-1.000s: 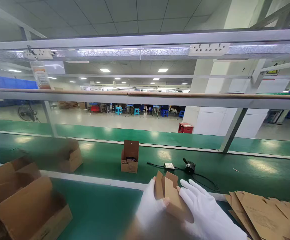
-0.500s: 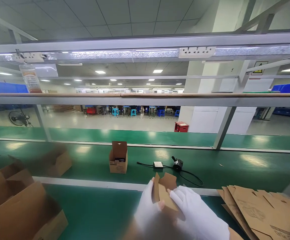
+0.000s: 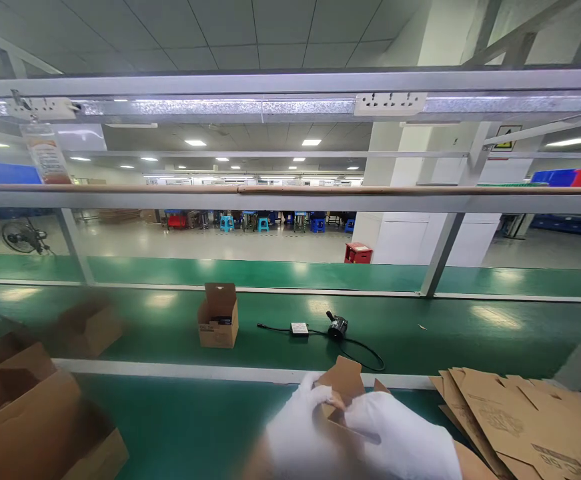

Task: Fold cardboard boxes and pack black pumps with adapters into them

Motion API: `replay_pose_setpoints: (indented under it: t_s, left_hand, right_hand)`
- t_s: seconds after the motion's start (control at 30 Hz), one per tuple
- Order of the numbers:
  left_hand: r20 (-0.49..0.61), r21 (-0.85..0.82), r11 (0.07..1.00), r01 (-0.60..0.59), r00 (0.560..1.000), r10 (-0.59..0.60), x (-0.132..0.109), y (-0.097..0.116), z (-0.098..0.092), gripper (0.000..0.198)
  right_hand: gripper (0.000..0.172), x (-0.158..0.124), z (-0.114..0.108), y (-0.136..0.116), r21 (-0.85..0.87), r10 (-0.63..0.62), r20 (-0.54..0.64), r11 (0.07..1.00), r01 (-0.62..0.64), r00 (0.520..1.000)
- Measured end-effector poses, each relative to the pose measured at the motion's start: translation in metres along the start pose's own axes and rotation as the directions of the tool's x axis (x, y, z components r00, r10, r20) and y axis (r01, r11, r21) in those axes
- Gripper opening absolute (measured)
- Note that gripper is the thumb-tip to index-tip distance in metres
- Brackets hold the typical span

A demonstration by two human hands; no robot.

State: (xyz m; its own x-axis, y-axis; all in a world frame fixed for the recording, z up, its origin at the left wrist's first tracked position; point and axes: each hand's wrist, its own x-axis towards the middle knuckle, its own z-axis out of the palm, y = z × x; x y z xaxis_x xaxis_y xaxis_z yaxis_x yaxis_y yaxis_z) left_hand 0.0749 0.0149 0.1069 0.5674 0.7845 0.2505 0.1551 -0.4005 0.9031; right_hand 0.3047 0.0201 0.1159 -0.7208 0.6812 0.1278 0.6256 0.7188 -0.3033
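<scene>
A small brown carton [image 3: 346, 377] is sitting between the two gloved hands at the near edge of the tabletop [image 3: 180, 413], its far flap standing up and its mouth facing upward. The left hand [image 3: 300, 423] is clamping the carton's left side, its bare fingertips showing at the opening, presumably steadying the thin walls while the other hand is working. The right hand [image 3: 395, 427] is lying over the right side; its fingertips are being hidden, so whether its grip is closed cannot be told. Just beyond, a black device [image 3: 337, 327] is lying with its cable and a small white-labelled module [image 3: 299, 329], apparently being kept within easy reach. To its left an open box [image 3: 219, 339] is standing upright, lid raised, with a dark item [image 3: 225, 321] showing inside. Flattened cartons [image 3: 515, 420] are lying stacked at the right, probably being stored flat to save room; larger open cartons [image 3: 25, 427] are crowding the left. As to markings, the open box is bearing print that seems to be starting with "DC", the rest not being clear; the top flattened carton is carrying upside-down lettering and a line drawing. The module's label and the hanging sheet [image 3: 47, 157] are remaining unreadable.
</scene>
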Motion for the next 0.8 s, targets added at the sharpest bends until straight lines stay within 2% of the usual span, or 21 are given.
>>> replay_pose_setpoints:
  t_s: [0.03,0.07,0.1,0.13,0.17,0.2,0.23,0.3,0.37,0.5,0.67,0.8]
  left_hand:
    - [-0.025,0.015,1.000,0.015,1.000,-0.014,0.000,0.001,-0.001,0.055]
    - [-0.044,0.033,0.999,0.034,0.998,-0.032,0.000,0.003,-0.001,0.051]
    - [-0.056,0.050,0.998,0.050,0.997,-0.047,0.000,0.004,-0.002,0.049]
    - [-0.060,0.065,0.996,0.062,0.997,-0.058,-0.001,0.005,-0.002,0.048]
    - [-0.059,0.079,0.994,0.070,0.996,-0.065,-0.002,0.005,-0.002,0.047]
    - [-0.054,0.087,0.994,0.072,0.996,-0.067,-0.003,0.006,-0.002,0.045]
    - [-0.049,0.088,0.994,0.066,0.997,-0.062,-0.003,0.006,-0.001,0.045]
    - [-0.029,0.068,0.997,0.036,0.999,-0.034,-0.004,0.005,0.002,0.046]
    - [-0.019,0.046,0.999,-0.002,1.000,0.003,-0.005,0.004,0.005,0.048]
    - [-0.067,0.025,0.997,-0.070,0.995,0.071,-0.007,0.004,0.006,0.050]
    - [-0.059,-0.070,0.988,-0.139,0.989,0.135,-0.006,0.001,0.008,0.060]
    - [-0.040,-0.119,0.983,-0.139,0.990,0.135,-0.001,-0.009,0.012,0.073]
  right_hand:
    - [0.024,-0.005,-0.003,0.005,0.061,0.044,-0.124,0.997,-0.037,0.991]
    - [0.030,-0.010,-0.005,0.011,0.157,0.132,-0.258,0.983,-0.094,0.957]
    - [0.037,-0.016,-0.007,0.018,0.278,0.256,-0.363,0.948,-0.158,0.896]
    - [0.044,-0.021,-0.007,0.026,0.408,0.395,-0.409,0.886,-0.221,0.823]
    - [0.052,-0.025,-0.007,0.031,0.549,0.517,-0.378,0.793,-0.264,0.768]
    - [0.061,-0.027,-0.005,0.035,0.675,0.600,-0.288,0.680,-0.285,0.747]
    - [0.067,-0.028,-0.002,0.036,0.769,0.625,-0.172,0.568,-0.293,0.762]
    - [0.072,-0.025,0.005,0.031,0.874,0.557,0.009,0.399,-0.276,0.831]
    - [0.067,-0.019,0.009,0.020,0.937,0.447,0.069,0.278,-0.212,0.892]
    - [0.059,-0.012,0.005,0.000,0.991,0.296,0.119,0.028,-0.133,0.948]
    - [0.058,-0.017,0.001,-0.006,0.985,0.208,0.167,-0.082,-0.153,0.964]
    - [0.055,-0.020,0.012,-0.008,0.983,0.221,0.148,-0.136,-0.120,0.964]
